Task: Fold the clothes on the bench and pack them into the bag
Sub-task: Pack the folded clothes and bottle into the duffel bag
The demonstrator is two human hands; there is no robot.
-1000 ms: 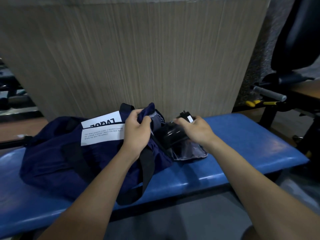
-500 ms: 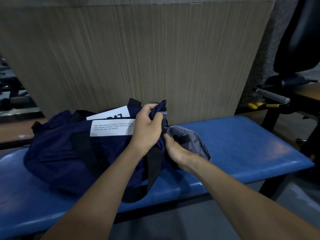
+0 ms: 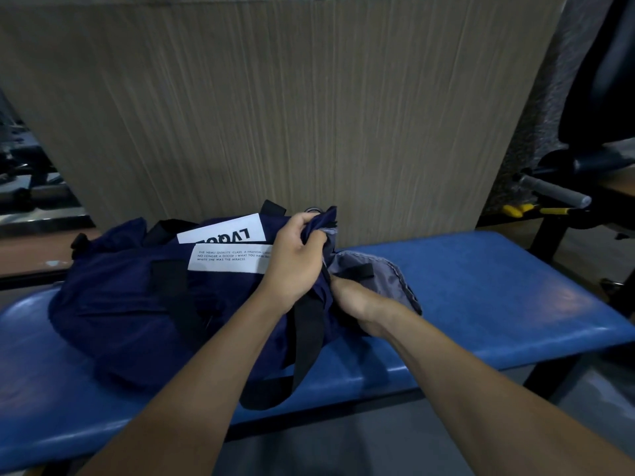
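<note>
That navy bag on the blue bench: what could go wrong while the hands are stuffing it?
The left hand alone grips the navy bag open by its edge; if it slips, the opening may collapse on the right hand reaching inside. The black strap hangs off the blue bench and might snag.

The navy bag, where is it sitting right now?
In the head view the navy bag lies on the left half of the blue bench, in front of the wood-grain panel. The left hand grips its open end.
</note>
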